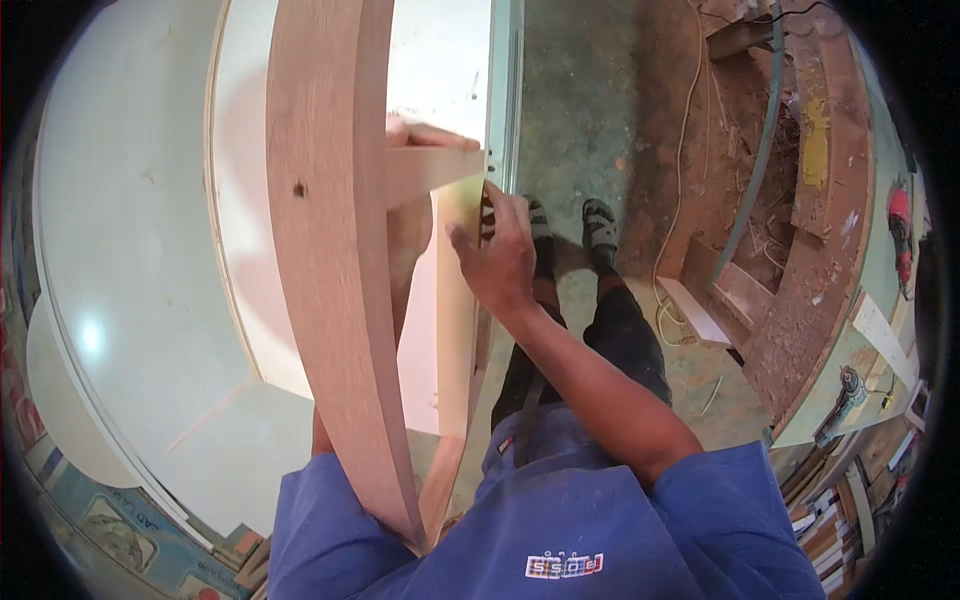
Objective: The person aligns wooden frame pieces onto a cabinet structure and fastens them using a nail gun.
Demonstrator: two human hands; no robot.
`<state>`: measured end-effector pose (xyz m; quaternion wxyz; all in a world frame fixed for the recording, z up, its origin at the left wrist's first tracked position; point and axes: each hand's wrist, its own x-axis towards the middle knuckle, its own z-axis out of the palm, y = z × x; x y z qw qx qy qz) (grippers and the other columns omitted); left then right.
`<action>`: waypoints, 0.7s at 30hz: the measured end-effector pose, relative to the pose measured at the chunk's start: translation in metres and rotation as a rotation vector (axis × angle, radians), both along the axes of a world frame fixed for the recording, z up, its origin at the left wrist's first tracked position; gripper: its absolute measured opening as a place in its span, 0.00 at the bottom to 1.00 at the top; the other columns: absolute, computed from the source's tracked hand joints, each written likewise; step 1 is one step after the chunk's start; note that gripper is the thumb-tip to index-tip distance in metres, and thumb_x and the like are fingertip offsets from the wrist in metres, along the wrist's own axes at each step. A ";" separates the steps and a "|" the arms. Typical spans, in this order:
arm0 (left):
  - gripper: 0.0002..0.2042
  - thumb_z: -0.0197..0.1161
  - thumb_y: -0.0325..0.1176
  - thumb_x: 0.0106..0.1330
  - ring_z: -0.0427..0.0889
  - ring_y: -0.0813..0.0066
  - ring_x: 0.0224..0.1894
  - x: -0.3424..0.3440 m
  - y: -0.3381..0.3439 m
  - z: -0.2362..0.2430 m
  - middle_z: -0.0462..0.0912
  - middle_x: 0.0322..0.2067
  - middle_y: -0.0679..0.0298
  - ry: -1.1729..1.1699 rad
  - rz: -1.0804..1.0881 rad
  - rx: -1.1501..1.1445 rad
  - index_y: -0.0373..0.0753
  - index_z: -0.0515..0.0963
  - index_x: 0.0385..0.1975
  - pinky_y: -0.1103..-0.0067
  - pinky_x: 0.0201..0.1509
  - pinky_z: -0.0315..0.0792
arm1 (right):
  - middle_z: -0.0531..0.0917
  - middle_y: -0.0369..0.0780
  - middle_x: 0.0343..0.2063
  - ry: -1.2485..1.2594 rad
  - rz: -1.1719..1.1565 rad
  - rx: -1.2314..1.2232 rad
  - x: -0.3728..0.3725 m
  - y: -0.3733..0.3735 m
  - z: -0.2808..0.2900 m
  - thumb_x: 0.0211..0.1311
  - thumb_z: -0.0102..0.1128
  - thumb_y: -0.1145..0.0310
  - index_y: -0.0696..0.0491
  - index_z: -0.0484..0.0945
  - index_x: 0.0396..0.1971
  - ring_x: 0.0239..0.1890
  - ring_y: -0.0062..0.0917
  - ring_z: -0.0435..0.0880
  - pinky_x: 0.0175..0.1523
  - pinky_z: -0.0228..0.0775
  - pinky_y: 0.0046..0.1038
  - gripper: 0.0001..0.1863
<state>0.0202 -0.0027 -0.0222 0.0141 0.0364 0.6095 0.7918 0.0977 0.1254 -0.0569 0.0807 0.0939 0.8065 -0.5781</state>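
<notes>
A long reddish-brown wooden board runs up in front of me, left of centre, and covers much of my left arm. Past its right edge my left hand is closed around a short wooden crosspiece, its fingers lying along the upper side. The crosspiece spans from the board to a pale wooden strip. My right hand grips this strip near the crosspiece's end, the thumb on its face and the other fingers at its right edge. Both boards belong to a frame whose near end reaches my shirt.
A large whitish panel fills the left side. On the right stand a rough wooden bench, a power drill and a red power tool. A cable and a wood offcut lie near my feet.
</notes>
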 end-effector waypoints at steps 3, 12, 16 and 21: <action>0.24 0.48 0.48 0.78 0.86 0.56 0.45 -0.001 0.001 -0.002 0.86 0.37 0.51 0.049 0.019 -0.050 0.30 0.81 0.39 0.61 0.56 0.78 | 0.75 0.47 0.46 -0.056 0.007 -0.102 -0.006 0.008 0.006 0.57 0.72 0.67 0.59 0.69 0.64 0.47 0.40 0.81 0.52 0.76 0.39 0.35; 0.20 0.52 0.42 0.77 0.87 0.60 0.43 -0.004 0.002 0.000 0.88 0.35 0.51 0.070 0.066 -0.052 0.31 0.84 0.36 0.63 0.57 0.78 | 0.76 0.47 0.45 -0.087 0.044 -0.063 -0.014 0.007 0.012 0.56 0.72 0.71 0.59 0.70 0.63 0.45 0.38 0.81 0.52 0.75 0.37 0.34; 0.19 0.53 0.42 0.77 0.87 0.62 0.43 -0.002 0.006 0.003 0.88 0.34 0.52 0.040 0.096 0.006 0.30 0.83 0.36 0.64 0.56 0.78 | 0.76 0.47 0.45 -0.084 0.035 -0.064 -0.016 0.008 0.012 0.56 0.71 0.71 0.60 0.70 0.63 0.45 0.38 0.81 0.52 0.75 0.38 0.33; 0.18 0.47 0.37 0.80 0.86 0.61 0.42 -0.003 0.015 0.011 0.88 0.35 0.54 0.019 0.078 -0.044 0.33 0.84 0.39 0.66 0.55 0.77 | 0.76 0.49 0.49 -0.112 0.053 -0.116 -0.014 0.015 0.005 0.57 0.69 0.73 0.61 0.66 0.67 0.49 0.41 0.81 0.56 0.74 0.38 0.37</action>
